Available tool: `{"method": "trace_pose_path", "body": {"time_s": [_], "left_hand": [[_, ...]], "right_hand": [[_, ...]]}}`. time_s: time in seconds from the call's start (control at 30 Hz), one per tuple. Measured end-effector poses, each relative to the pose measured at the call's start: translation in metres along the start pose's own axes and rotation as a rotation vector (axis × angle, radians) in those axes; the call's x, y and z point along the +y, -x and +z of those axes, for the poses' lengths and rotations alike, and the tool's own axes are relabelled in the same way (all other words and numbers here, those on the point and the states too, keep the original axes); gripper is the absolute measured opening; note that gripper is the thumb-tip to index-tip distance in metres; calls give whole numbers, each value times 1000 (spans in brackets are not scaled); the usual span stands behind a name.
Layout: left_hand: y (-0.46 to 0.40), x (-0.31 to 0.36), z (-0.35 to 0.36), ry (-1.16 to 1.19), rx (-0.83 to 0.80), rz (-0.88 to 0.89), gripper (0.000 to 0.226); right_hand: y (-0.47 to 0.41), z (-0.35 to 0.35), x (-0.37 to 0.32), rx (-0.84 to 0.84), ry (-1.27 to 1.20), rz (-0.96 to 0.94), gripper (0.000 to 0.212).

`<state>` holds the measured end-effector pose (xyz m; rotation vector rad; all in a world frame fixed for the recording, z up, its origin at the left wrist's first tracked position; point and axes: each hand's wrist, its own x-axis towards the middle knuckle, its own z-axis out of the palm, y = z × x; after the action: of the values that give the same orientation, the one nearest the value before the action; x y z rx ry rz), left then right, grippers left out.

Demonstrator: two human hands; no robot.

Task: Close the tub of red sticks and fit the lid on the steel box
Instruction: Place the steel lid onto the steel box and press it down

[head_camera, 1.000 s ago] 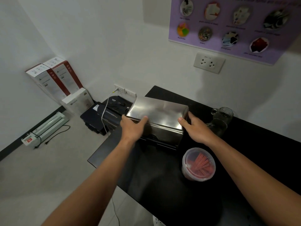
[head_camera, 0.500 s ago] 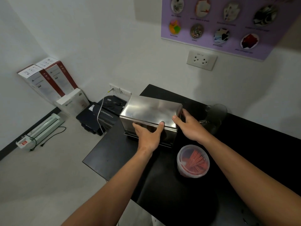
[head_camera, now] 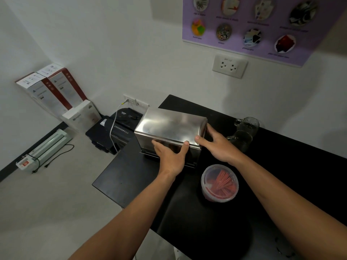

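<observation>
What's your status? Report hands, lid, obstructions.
Left hand, right hand pressing steel lid; looks seated. Tub of red sticks capped. Glass mugs close at right.

Steel box (head_camera: 169,126) on table (head_camera: 187,212), near its far left corner. Tub of sticks (head_camera: 219,182) on table, just before box's right end. Mugs (head_camera: 244,132) right of box, behind tub. Left hand (head_camera: 170,156) on box front, right hand (head_camera: 217,145) at its right end. Shredder (head_camera: 122,126) on floor left of table; cartons (head_camera: 50,89), laminator (head_camera: 45,147) further left.
</observation>
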<state>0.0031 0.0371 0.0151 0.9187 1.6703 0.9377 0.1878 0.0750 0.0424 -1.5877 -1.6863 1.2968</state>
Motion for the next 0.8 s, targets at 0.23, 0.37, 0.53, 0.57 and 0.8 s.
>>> {"method": "trace_pose_path", "body": {"time_s": [0.23,0.37,0.53,0.57,0.8], "left_hand": [[-1,-4,4,-3,30,8,136],[-3,-6,6,-3,40,14,137],[-6,-6,5,-2,33,15,138],[-6,-6,5,-4,33,15,137],[-5,-4,4,-22,21,21,136]], "right_hand": [[6,-4,4,-75,-24,-32,99],[8,-4,2,-64,-30,-34,99],[6,-4,5,-70,-34,-36,95],[5,-4,5,-68,-36,-32,95],[6,-2,5,-48,-55,-16,97]]}}
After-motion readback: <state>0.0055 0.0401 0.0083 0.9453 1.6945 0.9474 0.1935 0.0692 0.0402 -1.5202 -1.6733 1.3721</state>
